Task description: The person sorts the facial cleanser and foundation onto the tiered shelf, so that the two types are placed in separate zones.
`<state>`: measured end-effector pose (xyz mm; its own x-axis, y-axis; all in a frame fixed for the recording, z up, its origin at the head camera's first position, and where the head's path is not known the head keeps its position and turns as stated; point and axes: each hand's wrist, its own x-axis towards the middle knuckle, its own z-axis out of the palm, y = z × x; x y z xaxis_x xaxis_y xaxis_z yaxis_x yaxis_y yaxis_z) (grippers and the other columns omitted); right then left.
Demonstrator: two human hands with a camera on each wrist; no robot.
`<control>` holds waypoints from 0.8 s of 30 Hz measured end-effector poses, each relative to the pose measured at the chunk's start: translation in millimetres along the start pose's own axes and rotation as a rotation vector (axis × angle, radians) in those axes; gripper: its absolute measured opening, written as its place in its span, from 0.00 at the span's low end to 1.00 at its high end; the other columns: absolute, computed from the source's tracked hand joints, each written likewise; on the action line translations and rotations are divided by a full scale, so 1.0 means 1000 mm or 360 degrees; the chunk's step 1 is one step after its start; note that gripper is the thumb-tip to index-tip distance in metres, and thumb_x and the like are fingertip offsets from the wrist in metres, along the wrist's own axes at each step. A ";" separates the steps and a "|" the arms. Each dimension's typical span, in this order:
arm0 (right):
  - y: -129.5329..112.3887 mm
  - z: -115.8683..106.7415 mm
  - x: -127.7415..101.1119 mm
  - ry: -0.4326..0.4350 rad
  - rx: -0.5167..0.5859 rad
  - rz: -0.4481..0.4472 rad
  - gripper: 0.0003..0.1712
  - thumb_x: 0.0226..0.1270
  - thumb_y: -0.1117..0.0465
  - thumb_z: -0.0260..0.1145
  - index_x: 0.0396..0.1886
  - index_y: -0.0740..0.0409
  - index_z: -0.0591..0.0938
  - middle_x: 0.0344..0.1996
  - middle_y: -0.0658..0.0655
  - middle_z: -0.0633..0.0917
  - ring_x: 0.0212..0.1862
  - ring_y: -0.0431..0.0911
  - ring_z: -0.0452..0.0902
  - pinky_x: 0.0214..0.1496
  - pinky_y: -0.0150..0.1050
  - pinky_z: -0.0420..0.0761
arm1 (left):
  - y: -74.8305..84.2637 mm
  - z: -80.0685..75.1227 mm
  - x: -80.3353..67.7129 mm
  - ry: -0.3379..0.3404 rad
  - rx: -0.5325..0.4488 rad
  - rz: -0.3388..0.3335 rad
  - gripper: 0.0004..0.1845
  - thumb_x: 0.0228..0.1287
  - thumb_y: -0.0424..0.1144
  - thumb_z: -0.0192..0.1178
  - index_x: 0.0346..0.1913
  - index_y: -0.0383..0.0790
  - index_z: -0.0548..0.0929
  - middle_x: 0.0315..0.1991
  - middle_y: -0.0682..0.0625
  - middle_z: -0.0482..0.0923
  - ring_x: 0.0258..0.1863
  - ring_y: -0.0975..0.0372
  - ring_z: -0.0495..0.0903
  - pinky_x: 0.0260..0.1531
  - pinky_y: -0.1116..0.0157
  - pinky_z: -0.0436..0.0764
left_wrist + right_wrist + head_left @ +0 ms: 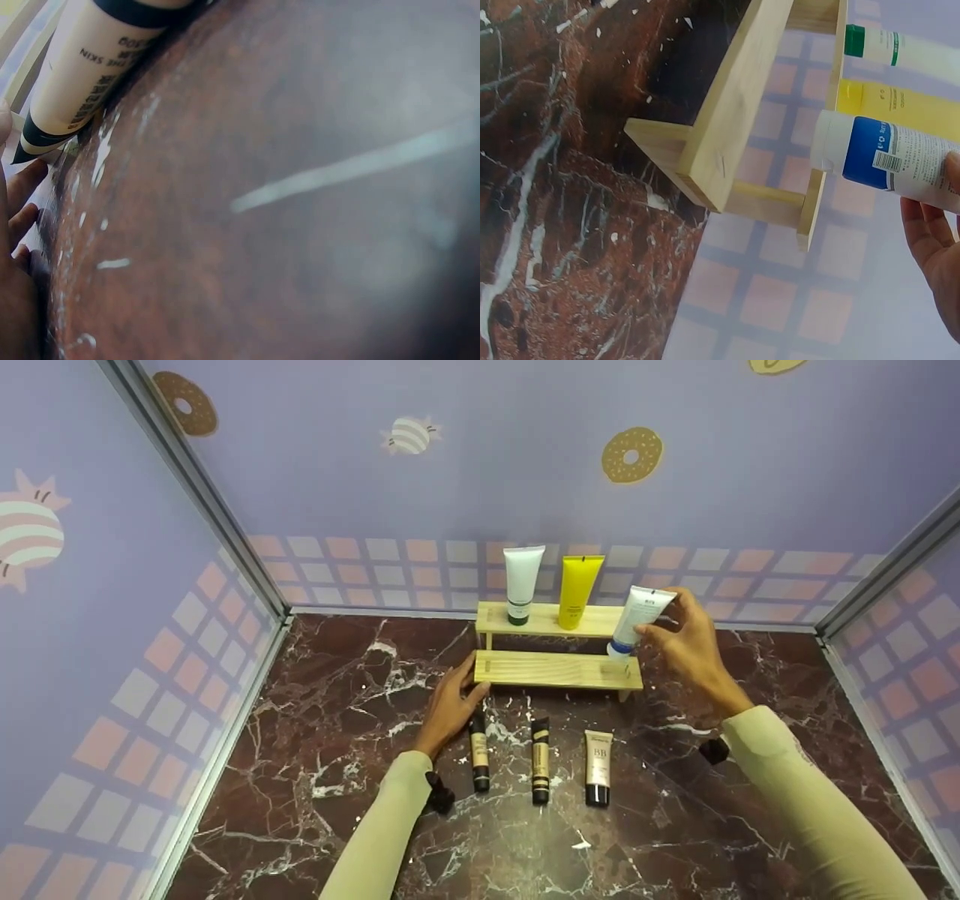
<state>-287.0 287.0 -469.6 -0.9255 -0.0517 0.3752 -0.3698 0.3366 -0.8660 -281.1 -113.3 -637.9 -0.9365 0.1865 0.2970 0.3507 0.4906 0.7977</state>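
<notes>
My right hand (pixel 691 643) pinches a white squeeze tube with a blue band (pixel 636 619), cap down and tilted, at the right end of the two-step wooden rack (pixel 555 669). In the right wrist view, that tube's white cap (pixel 826 141) is close to the upper step; contact cannot be told. A white tube with a green cap (pixel 523 585) and a yellow tube (pixel 579 592) stand upright on the upper step. My left hand (pixel 452 703) holds the rack's left end, thumb at the front edge and fingers along the side.
Before the rack, on the dark marbled tabletop (pixel 352 780), lie a beige tube with black ends (pixel 480 754), a gold-and-black tube (pixel 540 761) and a BB tube with a black cap (pixel 598 765). Patterned panels (pixel 450 495) enclose the back and sides.
</notes>
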 end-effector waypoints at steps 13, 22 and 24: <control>-0.002 -0.005 0.020 0.0004 0.0063 0.0040 0.33 0.65 0.83 0.73 0.67 0.76 0.72 0.61 0.69 0.84 0.58 0.43 0.85 0.56 0.32 0.90 | 0.001 0.000 0.000 0.0011 0.0017 -0.0049 0.40 0.82 0.51 0.66 0.87 0.39 0.64 0.73 0.37 0.79 0.77 0.43 0.74 0.87 0.46 0.53; -0.006 -0.007 0.036 -0.0002 -0.0013 -0.0005 0.32 0.65 0.83 0.73 0.67 0.77 0.72 0.61 0.69 0.84 0.61 0.48 0.83 0.69 0.42 0.86 | 0.003 -0.002 -0.002 -0.0012 0.0043 -0.0141 0.41 0.83 0.55 0.64 0.88 0.44 0.63 0.77 0.37 0.76 0.85 0.39 0.59 0.87 0.41 0.52; -0.006 -0.008 0.039 -0.0018 -0.0034 0.0007 0.32 0.66 0.82 0.73 0.67 0.76 0.72 0.60 0.68 0.84 0.62 0.50 0.84 0.69 0.42 0.86 | 0.003 -0.002 -0.002 -0.0015 0.0035 -0.0136 0.41 0.83 0.55 0.64 0.88 0.43 0.63 0.77 0.37 0.76 0.84 0.41 0.63 0.87 0.43 0.52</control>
<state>-320.4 290.3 -446.7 -0.9281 -0.0607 0.3674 -0.3639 0.3571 -0.8602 -278.1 -113.9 -635.7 -0.9629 0.1512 0.2235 0.2698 0.5237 0.8081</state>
